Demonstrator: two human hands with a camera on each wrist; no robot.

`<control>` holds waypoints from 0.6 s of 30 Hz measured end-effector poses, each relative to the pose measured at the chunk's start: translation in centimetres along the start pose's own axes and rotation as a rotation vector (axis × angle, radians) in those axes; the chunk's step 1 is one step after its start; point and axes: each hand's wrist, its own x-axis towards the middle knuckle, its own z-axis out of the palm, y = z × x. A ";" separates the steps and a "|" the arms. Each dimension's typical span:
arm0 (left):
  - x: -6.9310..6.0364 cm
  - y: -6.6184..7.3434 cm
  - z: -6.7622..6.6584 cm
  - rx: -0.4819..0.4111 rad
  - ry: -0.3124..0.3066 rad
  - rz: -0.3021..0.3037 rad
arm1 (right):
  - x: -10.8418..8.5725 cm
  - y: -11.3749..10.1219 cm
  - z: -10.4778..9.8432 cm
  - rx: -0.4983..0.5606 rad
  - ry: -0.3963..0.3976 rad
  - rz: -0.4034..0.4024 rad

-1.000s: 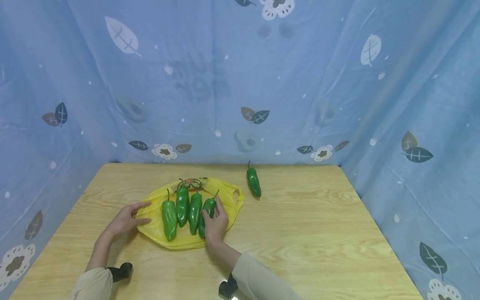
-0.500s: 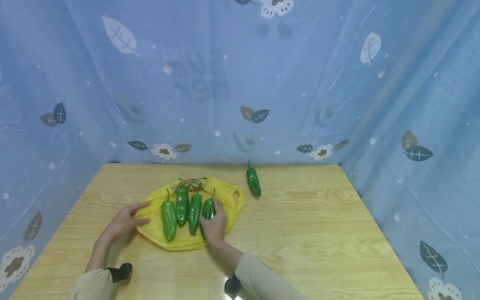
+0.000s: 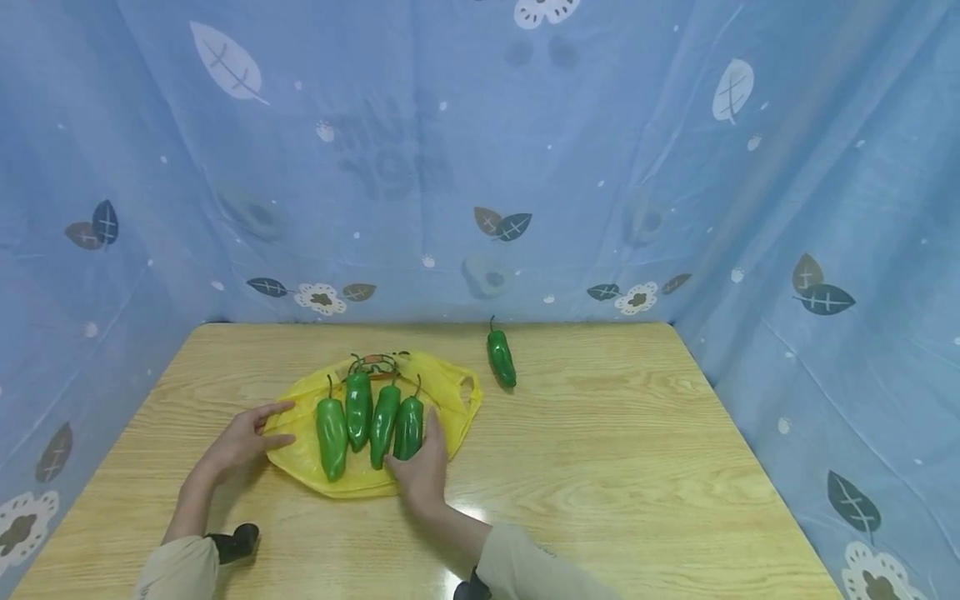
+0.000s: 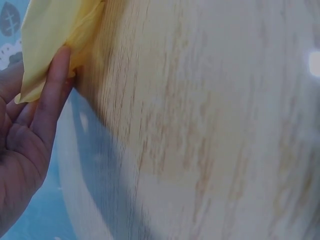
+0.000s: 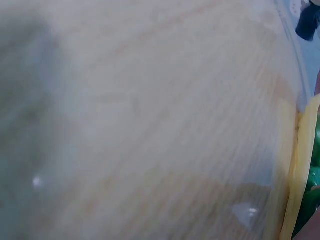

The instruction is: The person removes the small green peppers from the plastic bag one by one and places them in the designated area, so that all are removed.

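Note:
In the head view, several long green peppers [image 3: 332,437] lie side by side, stems away from me, on a flattened yellow plastic bag [image 3: 352,487]. At the right end of the row my right hand [image 3: 423,477] holds the rightmost green pepper [image 3: 408,425], thumb on one side and fingers on the other. Its lower end is hidden by the hand. My left hand [image 3: 240,440] rests on the bag's left edge, thumb and index finger spread apart. In the left wrist view, the bag [image 4: 47,45] lies by that hand's fingers. The right hand is mostly out of the right wrist view.
One more green pepper [image 3: 501,358] lies off the bag, near the table's back edge. The wooden table [image 3: 615,467] is bordered by a blue patterned curtain [image 3: 585,167]. At the bag's far rim is a dark and orange patch [image 3: 372,364].
The rightmost pepper has turned from a tilt to lie nearer in line with the others. My right hand has slid toward its lower end. The left hand keeps its place on the bag.

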 end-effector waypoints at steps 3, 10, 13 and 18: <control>0.0 0.1 0.1 0.000 -0.002 0.000 | -0.5 0.1 -0.1 -0.021 0.006 -0.019; -0.1 0.0 0.0 -0.019 -0.018 -0.007 | -0.4 0.2 -0.1 -0.039 0.036 0.000; 0.0 -0.1 0.0 -0.025 -0.023 -0.001 | -0.3 0.3 -0.2 -0.051 0.033 0.012; 0.1 0.0 0.0 -0.004 -0.017 -0.004 | -0.3 0.3 -0.6 -0.036 0.020 -0.014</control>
